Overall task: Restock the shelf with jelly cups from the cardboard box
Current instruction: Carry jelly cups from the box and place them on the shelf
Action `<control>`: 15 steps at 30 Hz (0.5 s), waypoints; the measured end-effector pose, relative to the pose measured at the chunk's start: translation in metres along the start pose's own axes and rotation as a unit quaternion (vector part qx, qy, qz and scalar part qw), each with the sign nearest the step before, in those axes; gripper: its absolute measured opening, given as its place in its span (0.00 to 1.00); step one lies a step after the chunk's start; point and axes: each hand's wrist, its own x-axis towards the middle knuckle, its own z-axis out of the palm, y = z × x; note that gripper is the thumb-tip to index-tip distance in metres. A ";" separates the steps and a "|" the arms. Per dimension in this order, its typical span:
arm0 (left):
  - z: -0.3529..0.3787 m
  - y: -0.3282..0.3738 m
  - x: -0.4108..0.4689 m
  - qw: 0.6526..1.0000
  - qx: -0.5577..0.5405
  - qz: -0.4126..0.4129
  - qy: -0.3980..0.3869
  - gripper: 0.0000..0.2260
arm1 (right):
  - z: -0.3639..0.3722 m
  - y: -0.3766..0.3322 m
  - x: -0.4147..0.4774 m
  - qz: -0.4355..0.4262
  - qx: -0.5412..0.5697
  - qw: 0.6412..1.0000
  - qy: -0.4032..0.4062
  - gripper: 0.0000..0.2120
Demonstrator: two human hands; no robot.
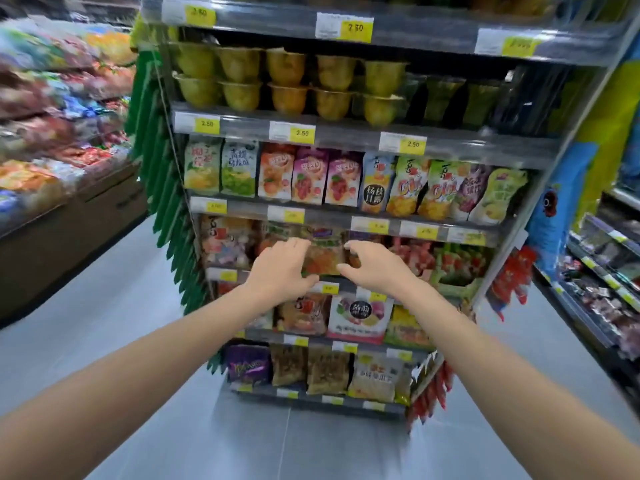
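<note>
Both my hands reach to the middle tier of the end-cap shelf [346, 138]. My left hand [282, 268] and my right hand [372, 266] grip the two sides of a clear bag of orange jelly sweets [323, 258] standing on that tier, fingers curled over its top corners. Yellow and orange jelly cups [287, 81] are stacked two high on the upper tier, with green ones [440, 95] to their right. No cardboard box is in view.
Coloured snack pouches [311, 174] fill the tier under the cups, and more bags [325, 372] the lower tiers. Candy bins [52, 140] line the left aisle. Another shelf [602, 278] runs along the right. Grey floor [138, 323] lies around the end-cap.
</note>
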 end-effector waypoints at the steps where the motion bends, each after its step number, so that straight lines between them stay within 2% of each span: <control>1: 0.006 -0.002 -0.022 1.000 0.001 -0.014 -0.015 0.31 | 0.014 -0.007 -0.011 -0.008 0.000 1.000 -0.017 0.29; 6: 0.039 -0.019 -0.140 0.992 -0.019 -0.081 -0.090 0.25 | 0.089 -0.053 -0.066 -0.058 0.019 0.991 -0.116 0.27; 12: 0.069 -0.064 -0.267 0.970 -0.019 -0.183 -0.162 0.26 | 0.177 -0.136 -0.110 -0.152 0.015 0.969 -0.194 0.20; 15: 0.085 -0.097 -0.336 0.949 -0.035 -0.262 -0.170 0.27 | 0.220 -0.189 -0.124 -0.211 -0.011 0.948 -0.236 0.22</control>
